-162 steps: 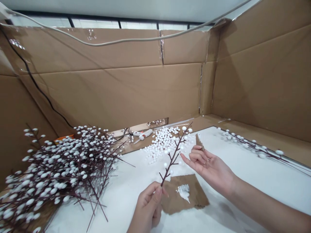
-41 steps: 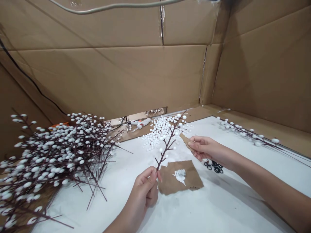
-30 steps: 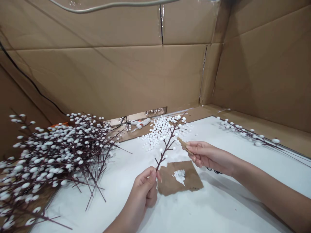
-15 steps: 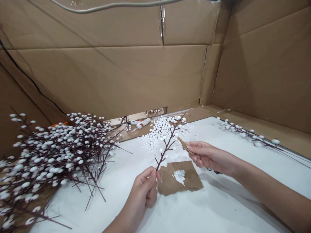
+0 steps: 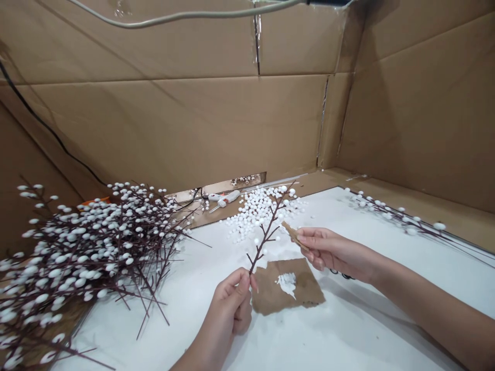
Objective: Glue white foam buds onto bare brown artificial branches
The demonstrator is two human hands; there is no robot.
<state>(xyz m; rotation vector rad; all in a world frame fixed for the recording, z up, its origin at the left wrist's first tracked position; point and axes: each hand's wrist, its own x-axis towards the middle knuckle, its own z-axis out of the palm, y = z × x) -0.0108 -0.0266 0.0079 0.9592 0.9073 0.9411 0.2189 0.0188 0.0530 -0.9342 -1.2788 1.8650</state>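
Observation:
My left hand point(image 5: 231, 305) is closed around the lower end of a dark brown artificial twig point(image 5: 266, 237), which leans up and to the right. Short bare side stems stick out along it; white balls show near it, though which are attached and which lie behind is hard to tell. In my right hand point(image 5: 325, 248), thumb and fingers pinch a narrow strip of cardboard point(image 5: 293, 234), its tip close to the twig's right side. Below both hands lies a torn piece of brown cardboard point(image 5: 266, 288) bearing a smear of white paste point(image 5: 287, 284).
Loose white balls point(image 5: 251, 211) are heaped behind the twig. A large pile of white-berried branches point(image 5: 100, 247) fills the left side. A glue gun point(image 5: 224, 198) lies at the back, another berried branch point(image 5: 402, 216) at right. Cardboard walls point(image 5: 185, 123) enclose the white board point(image 5: 348, 330).
Both hands keep their holds and barely move. The whole view has shifted slightly, with the table things a little lower in the picture.

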